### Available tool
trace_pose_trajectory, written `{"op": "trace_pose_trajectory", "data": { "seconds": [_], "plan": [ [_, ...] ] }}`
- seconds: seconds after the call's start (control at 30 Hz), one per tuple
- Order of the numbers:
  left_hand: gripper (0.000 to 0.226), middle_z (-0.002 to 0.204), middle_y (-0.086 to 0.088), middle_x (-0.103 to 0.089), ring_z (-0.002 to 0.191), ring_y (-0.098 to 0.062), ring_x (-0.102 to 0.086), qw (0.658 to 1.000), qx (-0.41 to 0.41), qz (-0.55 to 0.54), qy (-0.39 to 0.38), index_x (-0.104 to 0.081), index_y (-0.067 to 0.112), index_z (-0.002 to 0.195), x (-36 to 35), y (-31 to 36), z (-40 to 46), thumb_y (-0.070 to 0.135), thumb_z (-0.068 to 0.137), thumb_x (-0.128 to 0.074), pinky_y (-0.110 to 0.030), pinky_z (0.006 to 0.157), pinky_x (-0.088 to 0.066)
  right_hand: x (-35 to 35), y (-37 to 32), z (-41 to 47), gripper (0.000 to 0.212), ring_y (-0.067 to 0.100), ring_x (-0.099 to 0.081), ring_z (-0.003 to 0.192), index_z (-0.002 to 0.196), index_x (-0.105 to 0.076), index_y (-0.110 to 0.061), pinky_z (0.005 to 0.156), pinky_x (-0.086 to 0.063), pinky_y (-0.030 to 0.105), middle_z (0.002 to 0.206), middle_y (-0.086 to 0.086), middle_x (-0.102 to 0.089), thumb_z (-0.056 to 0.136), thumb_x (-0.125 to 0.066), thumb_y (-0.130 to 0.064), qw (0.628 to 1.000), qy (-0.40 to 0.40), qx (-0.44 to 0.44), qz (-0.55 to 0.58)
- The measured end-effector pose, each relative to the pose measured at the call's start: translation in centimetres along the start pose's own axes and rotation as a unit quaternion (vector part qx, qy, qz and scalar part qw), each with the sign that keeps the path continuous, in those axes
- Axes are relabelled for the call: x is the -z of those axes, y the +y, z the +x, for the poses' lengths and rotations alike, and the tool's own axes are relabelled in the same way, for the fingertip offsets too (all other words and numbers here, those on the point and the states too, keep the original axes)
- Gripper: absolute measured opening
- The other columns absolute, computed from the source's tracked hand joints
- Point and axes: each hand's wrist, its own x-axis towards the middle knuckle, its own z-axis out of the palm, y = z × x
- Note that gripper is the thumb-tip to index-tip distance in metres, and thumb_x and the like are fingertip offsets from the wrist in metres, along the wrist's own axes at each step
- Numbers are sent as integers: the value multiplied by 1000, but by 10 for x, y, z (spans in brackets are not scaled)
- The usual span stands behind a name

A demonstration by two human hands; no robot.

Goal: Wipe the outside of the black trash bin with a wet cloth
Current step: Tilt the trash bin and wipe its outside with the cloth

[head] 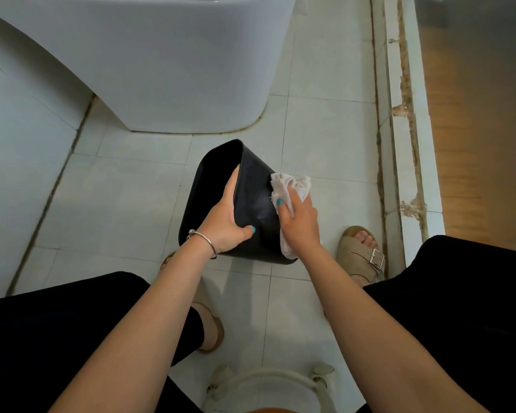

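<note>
wiping underway: left hand (pixel 224 225) grips the tilted black trash bin (pixel 252 201) on the tiled floor (pixel 125 198), right hand (pixel 299 222) clutches the white cloth (pixel 291 184) against its side; next likely a fresh face

A home bathroom — white toilet base (pixel 161 70); pale tiled floor (pixel 325 129)

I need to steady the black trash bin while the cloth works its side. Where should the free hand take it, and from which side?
Take the black trash bin by its open rim, from the left. It is tipped with its mouth to the left, so the rim edge gives fingers a lip to hook over. The left hand already holds there, thumb on the outer wall, leaving that wall free for the white cloth in the right hand.
</note>
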Motion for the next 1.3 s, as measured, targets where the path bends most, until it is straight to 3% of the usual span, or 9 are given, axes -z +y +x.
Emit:
{"op": "trace_pose_trajectory", "data": {
  "seconds": [0.23,0.4,0.57,0.67,0.8,0.9,1.07,1.2,1.3],
  "plan": [
    [116,133,6,-45,104,-14,-58,999,-6,35,-7,5,43,149,-3,6,5,5,74,-74,-37,89,-54,2,-4,-19,70,38,-32,131,151,2,-46,105,-34,48,156,10,-16,97,-41,-56,999,-7,-9,-31],
    [116,128,3,-48,99,-16,-60,999,-3,53,-11,6,43,149,-6,9,7,5,74,-74,-38,87,-55,10,-4,-19,73,33,-45,124,144,-13,-25,100,-44,46,147,7,-26,92,-56,-52,998,22,-31,40],
    [116,131,4,-49,102,-13,-60,1000,0,25,-3,4,44,149,-5,6,5,3,73,-73,-37,88,-55,13,-6,-18,66,39,-57,104,145,9,-59,86,-49,42,158,15,-9,103,-37,-36,996,6,82,-47],
    [116,131,8,-48,105,-11,-59,1000,5,0,4,3,47,148,-5,4,3,2,72,-73,-37,89,-54,10,-3,-14,61,43,-54,108,142,-7,-65,92,-49,49,160,14,-5,104,-33,-25,991,-8,111,-81],
    [116,133,8,-47,107,-10,-58,1000,5,-7,4,3,46,148,-7,5,2,1,73,-73,-35,91,-53,5,-5,-13,54,33,-42,127,147,-25,-52,106,-38,41,157,7,-16,103,-36,-23,998,17,58,26],
    [118,133,8,-48,106,-11,-58,1000,7,-9,4,3,48,148,-6,4,3,1,71,-73,-38,90,-54,3,-14,-21,51,30,-43,114,150,-25,-44,97,-36,33,153,5,-22,103,-36,-27,997,34,67,9],
    [116,134,10,-50,102,-11,-63,1000,-3,-22,-4,2,47,148,-2,0,1,2,70,-72,-40,87,-55,-6,-27,-38,51,26,-38,103,150,-27,-45,92,-36,33,153,3,-23,99,-29,-43,989,12,148,-13],
    [115,136,10,-48,106,-11,-61,999,-11,-42,-4,1,44,149,0,-3,2,2,70,-71,-39,88,-55,-7,-27,-33,53,29,-41,97,149,-31,-42,85,-42,38,153,2,-23,96,-32,-34,988,5,147,-36],
    [114,142,8,-40,119,-11,-52,999,-9,-46,11,-1,38,151,3,-7,0,0,72,-73,-27,89,-52,-7,-19,-23,54,31,-44,103,148,-28,-47,87,-43,36,153,4,-22,100,-35,-26,993,7,109,-42]
  ]
}}
